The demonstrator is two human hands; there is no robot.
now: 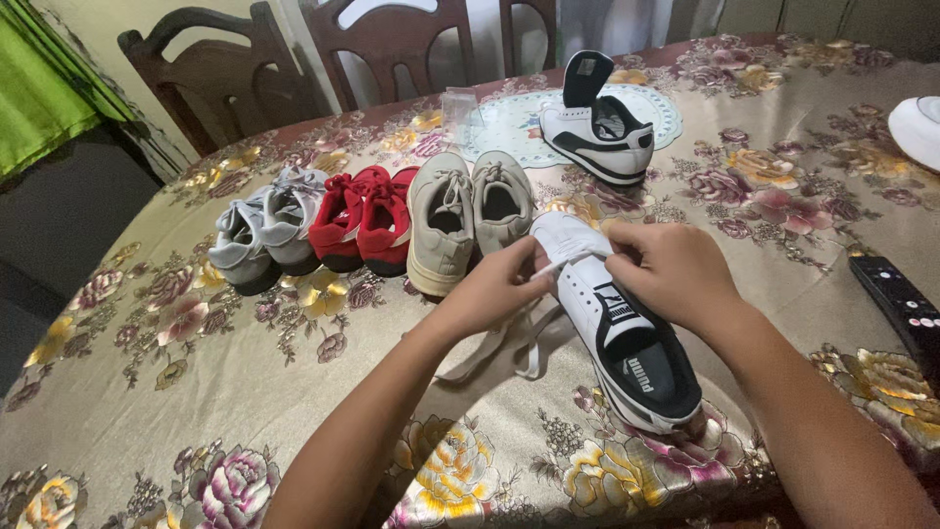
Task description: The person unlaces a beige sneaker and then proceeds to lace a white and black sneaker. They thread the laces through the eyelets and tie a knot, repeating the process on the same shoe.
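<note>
**Lacing a white shoe**

On the floral tablecloth, right of the beige pair, lies a white, black-lined shoe. The left hand pinches its white lace; the right hand curls over the tongue, fingertips gripping.

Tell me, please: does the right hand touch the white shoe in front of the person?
Touching. The head view shows the right hand resting on top of the white shoe, its fingers pressed onto the upper by the lace, with no gap between them.
</note>
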